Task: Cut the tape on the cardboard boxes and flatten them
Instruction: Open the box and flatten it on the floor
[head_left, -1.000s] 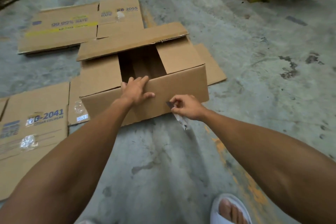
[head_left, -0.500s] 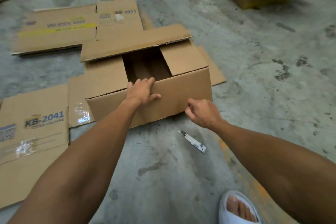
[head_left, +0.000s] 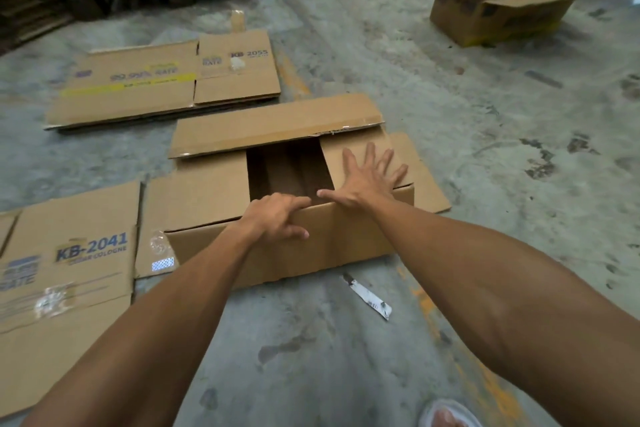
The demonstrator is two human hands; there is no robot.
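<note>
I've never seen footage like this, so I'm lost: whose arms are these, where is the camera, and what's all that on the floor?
There is no machine here. A person wears a camera on the head, looking down at their own bare arms. The left hand grips the near rim of an open cardboard box; the right hand lies flat, fingers spread, on its right flap. Neither holds a tool: the small knife lies on the concrete floor. Flattened boxes lie to the left and behind, and another unflattened box stands far right.

Plain brown box (head_left: pixel 207 198), yellow-striped flattened carton (head_left: pixel 131 87), mottled grey floor (head_left: pixel 485 107)
</note>
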